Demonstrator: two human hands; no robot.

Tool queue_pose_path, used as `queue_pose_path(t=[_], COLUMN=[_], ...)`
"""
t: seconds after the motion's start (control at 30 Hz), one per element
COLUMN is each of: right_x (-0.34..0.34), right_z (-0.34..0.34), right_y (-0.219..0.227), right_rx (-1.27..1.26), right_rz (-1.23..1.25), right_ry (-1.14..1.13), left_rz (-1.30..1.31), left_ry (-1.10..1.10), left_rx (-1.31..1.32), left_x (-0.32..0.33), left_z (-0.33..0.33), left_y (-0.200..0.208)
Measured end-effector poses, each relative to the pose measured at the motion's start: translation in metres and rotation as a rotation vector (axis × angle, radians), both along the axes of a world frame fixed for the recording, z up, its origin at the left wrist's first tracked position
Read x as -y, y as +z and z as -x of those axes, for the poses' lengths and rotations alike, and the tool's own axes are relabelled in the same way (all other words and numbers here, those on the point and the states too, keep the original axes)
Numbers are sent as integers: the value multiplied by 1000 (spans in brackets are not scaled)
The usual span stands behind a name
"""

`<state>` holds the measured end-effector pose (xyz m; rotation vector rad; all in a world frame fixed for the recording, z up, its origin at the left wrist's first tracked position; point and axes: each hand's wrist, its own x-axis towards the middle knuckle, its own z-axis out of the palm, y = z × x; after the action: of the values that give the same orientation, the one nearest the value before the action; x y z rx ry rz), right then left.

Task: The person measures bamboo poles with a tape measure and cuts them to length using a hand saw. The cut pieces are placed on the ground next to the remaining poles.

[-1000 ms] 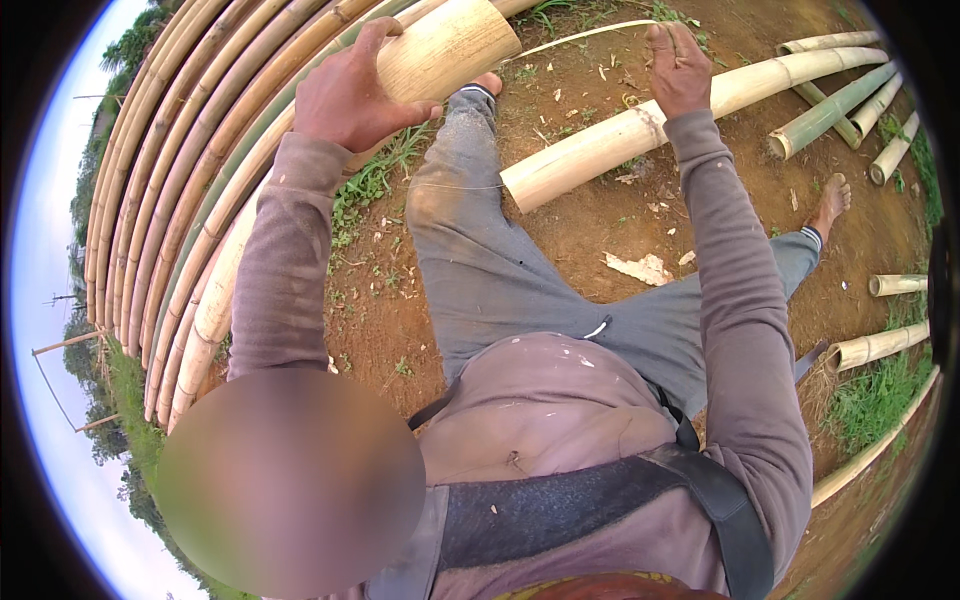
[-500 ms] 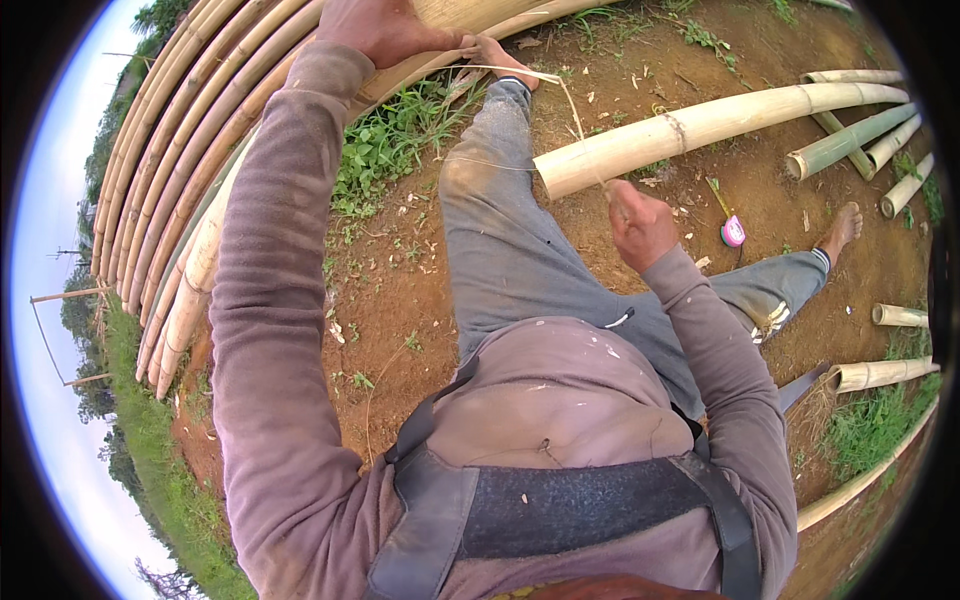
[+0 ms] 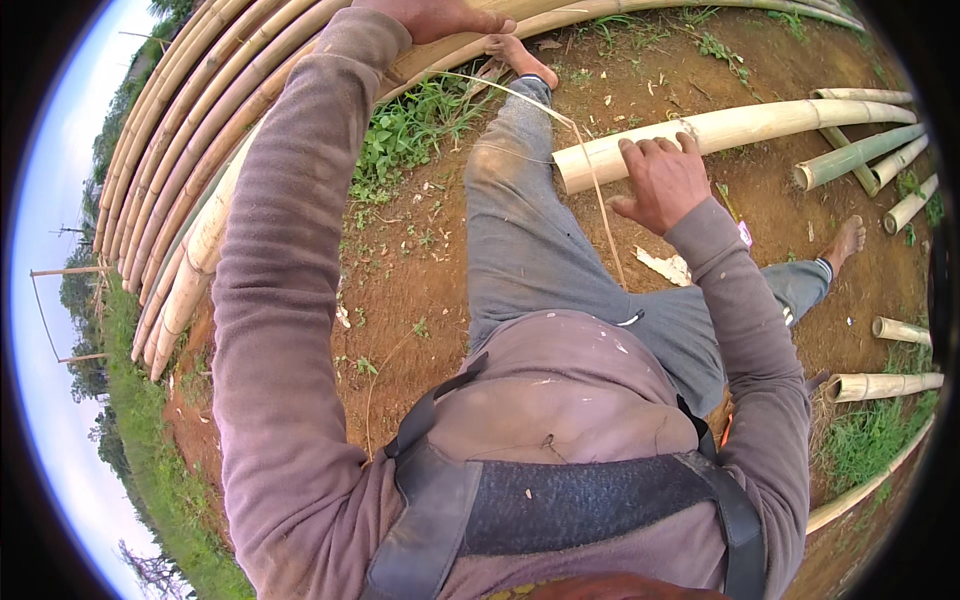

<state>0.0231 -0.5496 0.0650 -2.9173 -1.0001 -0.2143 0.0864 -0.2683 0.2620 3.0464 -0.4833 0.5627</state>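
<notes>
I sit on bare red earth with both legs stretched out. My left hand point(image 3: 440, 15) is raised to the top edge of the picture, over a stack of long bamboo poles point(image 3: 200, 180); its palm is hidden, so what it holds cannot be seen. A thin pale bamboo strip point(image 3: 590, 170) runs from near that hand down across my left knee. My right hand point(image 3: 660, 180) rests with fingers spread on the cut end of a thick pale bamboo pole point(image 3: 780, 125) lying across my legs' far side.
Short cut bamboo pieces lie at the right point(image 3: 860, 160) and lower right point(image 3: 880, 385). A pale bamboo chip point(image 3: 665, 265) and a small pink object point(image 3: 745, 233) lie by my right leg. Grass patches point(image 3: 410, 140) grow beside the stack.
My left hand, which held a short thick bamboo piece, has risen to the picture's top edge. My right hand dropped toward my lap, then moved back up onto the pole's end.
</notes>
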Motion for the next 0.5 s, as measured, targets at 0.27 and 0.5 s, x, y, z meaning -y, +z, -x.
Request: queue_pose_path(t=[0.27,0.5], right_x=[-116,-174], right_z=[-31,85], right_y=[-26,-34], right_rx=[-65,-227], right_rz=[-800,-264], right_ry=[-60,886], left_rz=[-2,38], left_ry=[-37,40], left_rx=[17,5], left_x=[19,11], left_z=[14,30], left_y=[28,38])
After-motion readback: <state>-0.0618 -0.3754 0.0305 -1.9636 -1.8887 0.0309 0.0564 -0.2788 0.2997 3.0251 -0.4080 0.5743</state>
